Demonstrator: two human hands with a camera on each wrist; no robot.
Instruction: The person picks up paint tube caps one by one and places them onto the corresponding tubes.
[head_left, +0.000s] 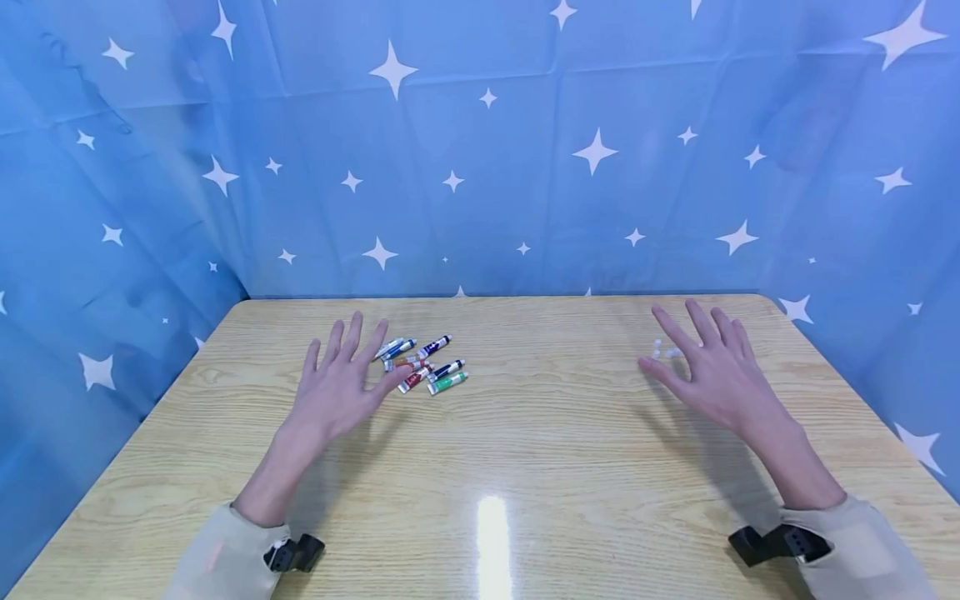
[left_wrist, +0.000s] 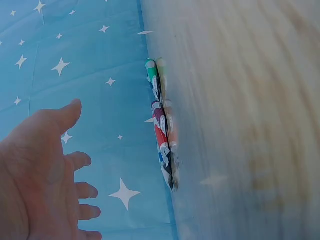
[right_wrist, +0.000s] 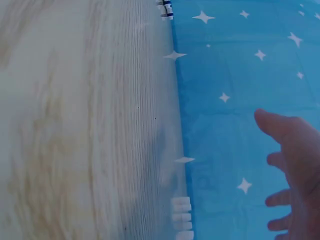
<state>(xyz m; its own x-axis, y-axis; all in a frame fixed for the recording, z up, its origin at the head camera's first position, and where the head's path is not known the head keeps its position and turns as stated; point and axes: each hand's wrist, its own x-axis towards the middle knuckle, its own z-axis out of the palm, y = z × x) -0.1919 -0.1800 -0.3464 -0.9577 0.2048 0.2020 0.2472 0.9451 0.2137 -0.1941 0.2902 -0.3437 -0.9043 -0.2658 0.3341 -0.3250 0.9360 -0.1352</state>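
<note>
My left hand [head_left: 337, 387] hovers over the left side of the table with its fingers spread, holding nothing. Just right of its thumb lies a loose group of several small paint tubes, among them a green tube [head_left: 448, 382], a red tube [head_left: 415, 380] and a dark blue tube [head_left: 434, 347]. Part of the group is hidden behind the thumb. Over the right side, my right hand [head_left: 720, 375] is likewise spread and holds nothing. Several small white pieces [right_wrist: 182, 218], too small in the head view to identify, lie on the table beyond its thumb and forefinger, partly covered by them.
The wooden table [head_left: 540, 450] has rounded far corners and a bright light reflection near the front. A blue curtain [head_left: 495, 167] with white stars hangs behind it and along both sides. Black wrist cameras sit on both cuffs.
</note>
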